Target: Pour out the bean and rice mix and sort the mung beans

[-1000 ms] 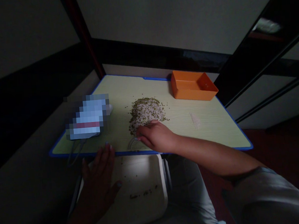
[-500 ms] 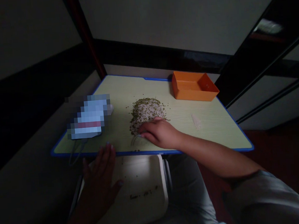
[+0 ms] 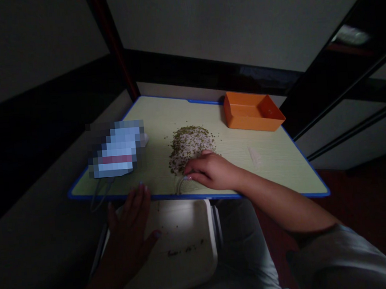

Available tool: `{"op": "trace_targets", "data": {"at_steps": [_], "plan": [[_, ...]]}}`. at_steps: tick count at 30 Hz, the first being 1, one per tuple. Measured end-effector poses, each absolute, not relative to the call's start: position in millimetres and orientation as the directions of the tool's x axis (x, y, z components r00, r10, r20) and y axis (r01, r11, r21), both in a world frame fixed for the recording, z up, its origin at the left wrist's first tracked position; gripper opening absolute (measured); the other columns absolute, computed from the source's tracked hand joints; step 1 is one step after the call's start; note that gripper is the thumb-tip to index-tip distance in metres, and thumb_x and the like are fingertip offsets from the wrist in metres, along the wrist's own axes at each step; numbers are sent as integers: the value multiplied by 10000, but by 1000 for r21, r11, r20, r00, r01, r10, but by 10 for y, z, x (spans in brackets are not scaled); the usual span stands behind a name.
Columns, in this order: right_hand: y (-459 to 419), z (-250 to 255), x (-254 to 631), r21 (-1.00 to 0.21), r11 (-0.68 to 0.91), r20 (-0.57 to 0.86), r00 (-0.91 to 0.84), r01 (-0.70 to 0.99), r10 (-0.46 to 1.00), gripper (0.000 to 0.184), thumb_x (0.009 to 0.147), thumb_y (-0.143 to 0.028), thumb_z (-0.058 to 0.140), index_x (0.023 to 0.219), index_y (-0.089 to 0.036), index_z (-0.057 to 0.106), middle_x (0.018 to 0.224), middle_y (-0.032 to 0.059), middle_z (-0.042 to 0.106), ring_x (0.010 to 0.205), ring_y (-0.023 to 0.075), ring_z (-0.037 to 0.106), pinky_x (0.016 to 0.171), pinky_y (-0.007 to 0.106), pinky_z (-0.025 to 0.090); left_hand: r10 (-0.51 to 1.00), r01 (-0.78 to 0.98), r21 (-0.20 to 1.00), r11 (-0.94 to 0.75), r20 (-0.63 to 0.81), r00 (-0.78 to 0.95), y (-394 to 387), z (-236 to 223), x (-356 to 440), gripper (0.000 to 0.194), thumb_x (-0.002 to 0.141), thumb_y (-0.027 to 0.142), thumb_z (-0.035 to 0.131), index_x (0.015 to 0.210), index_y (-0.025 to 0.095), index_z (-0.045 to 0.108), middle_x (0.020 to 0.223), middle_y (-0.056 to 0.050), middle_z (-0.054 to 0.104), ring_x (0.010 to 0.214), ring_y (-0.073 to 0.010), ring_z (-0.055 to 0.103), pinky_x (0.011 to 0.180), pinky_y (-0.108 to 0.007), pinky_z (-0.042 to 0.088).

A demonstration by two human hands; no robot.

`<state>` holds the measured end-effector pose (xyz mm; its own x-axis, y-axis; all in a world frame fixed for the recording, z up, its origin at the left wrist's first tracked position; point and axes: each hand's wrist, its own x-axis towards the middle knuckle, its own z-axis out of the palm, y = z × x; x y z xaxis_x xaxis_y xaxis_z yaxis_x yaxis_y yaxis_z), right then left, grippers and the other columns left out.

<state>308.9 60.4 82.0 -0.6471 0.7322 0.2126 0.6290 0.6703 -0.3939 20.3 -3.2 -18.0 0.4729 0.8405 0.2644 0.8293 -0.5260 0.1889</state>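
Observation:
On the table sits a mixed pile of green beans and pale grains (image 3: pixel 192 141), spread out at its edges. My right hand (image 3: pixel 215 171) is at the near right side of this pile, fingers bent in and closed. At its fingertips shows a pale, see-through curved thing (image 3: pixel 180 184); its kind is unclear in the dim light. My left hand (image 3: pixel 132 222), open with its fingers spread, lies at the left of a white tray (image 3: pixel 211 245), fingertips near the table's front edge. Several dark bits lie in the tray.
An orange box (image 3: pixel 254 122) stands at the table's (image 3: pixel 229 177) far right. A small pale strip (image 3: pixel 255 156) lies in front of it. To the left is a blurred-out light-blue object (image 3: pixel 118 146) with a cable (image 3: pixel 100 196). Walls close in behind and left.
My right hand has shifted slightly right, and the see-through curved thing has moved right and toward me with it. My left hand stays in place. The view has shifted a little.

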Motion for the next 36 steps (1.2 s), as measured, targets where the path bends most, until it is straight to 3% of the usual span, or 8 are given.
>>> {"op": "trace_targets", "data": {"at_steps": [25,29,36], "plan": [[652,790,3103,-321,562,288,-486,763,825,212,985,-297,498,1043,-160,648,920,66,760,791,179,670,816,310,335,805,808,162,-566,317,501,-23,-179,211,770,909,559,282,1527,181,20,1654,-140,188,1544,-264,75,1196,-437,-128],[663,790,3119,-275,570,263,-509,775,819,205,982,-302,500,1034,-166,644,903,64,755,795,180,665,813,311,321,800,807,155,-569,329,501,-19,-191,215,778,908,557,287,1526,168,19,1649,-148,198,1543,-267,78,1193,-432,-133],[659,817,3156,-297,617,210,-581,729,787,217,978,-324,514,1027,-169,657,902,59,757,788,187,667,813,316,319,786,800,144,-582,350,509,-8,-186,227,791,904,566,298,1525,154,33,1651,-148,191,1545,-258,50,1188,-418,-152]]}}
